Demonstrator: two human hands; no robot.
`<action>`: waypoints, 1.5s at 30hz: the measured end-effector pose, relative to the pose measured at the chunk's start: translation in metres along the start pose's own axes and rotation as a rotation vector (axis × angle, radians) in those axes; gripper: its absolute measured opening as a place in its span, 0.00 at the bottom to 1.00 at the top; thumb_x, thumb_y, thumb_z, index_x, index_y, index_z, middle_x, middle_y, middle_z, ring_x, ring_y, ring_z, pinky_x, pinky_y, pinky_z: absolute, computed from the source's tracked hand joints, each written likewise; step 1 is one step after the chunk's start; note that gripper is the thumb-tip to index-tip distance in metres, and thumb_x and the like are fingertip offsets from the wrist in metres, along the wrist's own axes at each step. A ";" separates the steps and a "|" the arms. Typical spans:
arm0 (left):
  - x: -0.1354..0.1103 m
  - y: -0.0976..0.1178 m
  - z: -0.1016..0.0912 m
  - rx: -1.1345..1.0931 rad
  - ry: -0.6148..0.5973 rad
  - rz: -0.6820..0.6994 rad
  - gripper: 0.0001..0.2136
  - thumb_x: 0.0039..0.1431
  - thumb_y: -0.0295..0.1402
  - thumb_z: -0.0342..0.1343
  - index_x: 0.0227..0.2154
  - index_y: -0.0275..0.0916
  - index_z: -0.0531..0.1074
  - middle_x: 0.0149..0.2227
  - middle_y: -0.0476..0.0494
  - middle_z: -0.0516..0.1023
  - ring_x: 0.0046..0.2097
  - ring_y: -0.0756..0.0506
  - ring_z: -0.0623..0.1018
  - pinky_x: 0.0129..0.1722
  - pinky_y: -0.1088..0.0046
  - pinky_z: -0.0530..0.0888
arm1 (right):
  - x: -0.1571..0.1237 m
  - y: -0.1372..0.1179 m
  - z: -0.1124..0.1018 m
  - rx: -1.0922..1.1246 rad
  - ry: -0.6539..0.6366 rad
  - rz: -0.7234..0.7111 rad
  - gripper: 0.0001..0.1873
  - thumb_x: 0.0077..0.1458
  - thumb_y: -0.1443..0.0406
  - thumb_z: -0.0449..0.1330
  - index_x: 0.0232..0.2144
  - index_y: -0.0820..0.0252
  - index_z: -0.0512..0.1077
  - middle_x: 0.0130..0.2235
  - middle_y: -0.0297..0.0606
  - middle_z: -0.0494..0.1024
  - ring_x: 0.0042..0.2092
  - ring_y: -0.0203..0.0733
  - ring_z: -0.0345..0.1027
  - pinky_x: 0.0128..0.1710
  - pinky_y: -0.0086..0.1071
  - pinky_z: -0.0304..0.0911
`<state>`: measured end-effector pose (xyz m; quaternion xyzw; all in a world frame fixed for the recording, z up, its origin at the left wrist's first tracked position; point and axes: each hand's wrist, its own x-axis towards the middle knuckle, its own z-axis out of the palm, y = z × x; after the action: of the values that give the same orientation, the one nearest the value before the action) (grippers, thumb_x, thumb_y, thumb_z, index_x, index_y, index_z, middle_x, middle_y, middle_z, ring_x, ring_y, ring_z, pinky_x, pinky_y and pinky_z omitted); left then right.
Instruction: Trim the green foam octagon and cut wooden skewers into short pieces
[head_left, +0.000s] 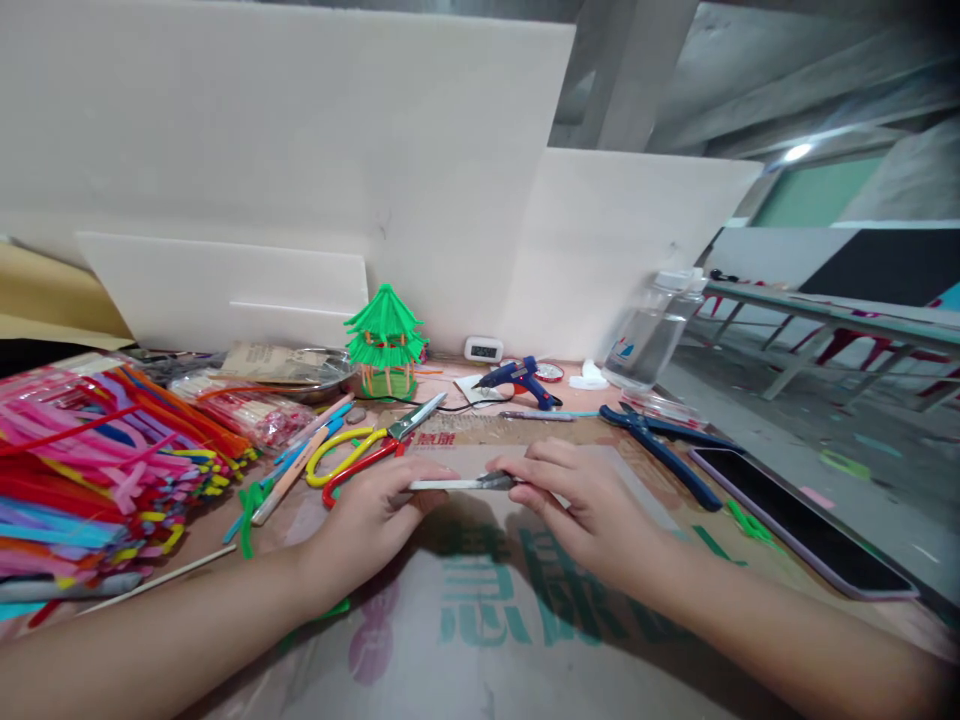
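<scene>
Between my two hands a thin white stick with a dark grey end (457, 485) is held level above the table. My left hand (382, 505) pinches its white end between thumb and fingers. The grey end sits in the fingertips of my right hand (574, 495); whether the grey part is wrapped on or separate, I cannot tell. Just beyond my left hand lie scissors (349, 455) with yellow and red handles. A small green pagoda model (385, 340) stands upright farther back. Blue pliers (652, 445) lie beyond my right hand.
Bundles of coloured pipe cleaners (97, 450) fill the left side. At the back are a blue glue gun (521, 378), a small digital clock (483, 349) and a water bottle (649, 330). A phone (787, 515) lies at right. White boards (285, 130) stand behind.
</scene>
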<state>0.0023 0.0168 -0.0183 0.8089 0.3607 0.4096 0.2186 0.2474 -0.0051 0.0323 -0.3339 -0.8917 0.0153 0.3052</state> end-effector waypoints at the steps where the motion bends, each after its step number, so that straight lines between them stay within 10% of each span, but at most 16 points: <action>1: 0.000 0.000 0.000 -0.004 -0.010 0.003 0.12 0.59 0.25 0.52 0.42 0.41 0.76 0.43 0.46 0.80 0.45 0.46 0.78 0.48 0.69 0.74 | 0.000 0.000 0.000 -0.005 0.002 -0.002 0.12 0.63 0.67 0.53 0.47 0.60 0.72 0.31 0.37 0.71 0.34 0.39 0.62 0.33 0.31 0.58; 45: -0.004 -0.007 0.001 0.031 -0.022 0.049 0.16 0.56 0.21 0.50 0.44 0.41 0.74 0.45 0.47 0.79 0.47 0.47 0.77 0.50 0.70 0.72 | -0.001 -0.002 0.003 -0.006 -0.050 -0.013 0.13 0.64 0.65 0.51 0.47 0.60 0.71 0.32 0.38 0.72 0.35 0.39 0.64 0.35 0.31 0.60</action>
<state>-0.0015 0.0182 -0.0252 0.8253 0.3445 0.4004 0.1997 0.2449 -0.0066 0.0298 -0.3284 -0.9013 0.0186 0.2820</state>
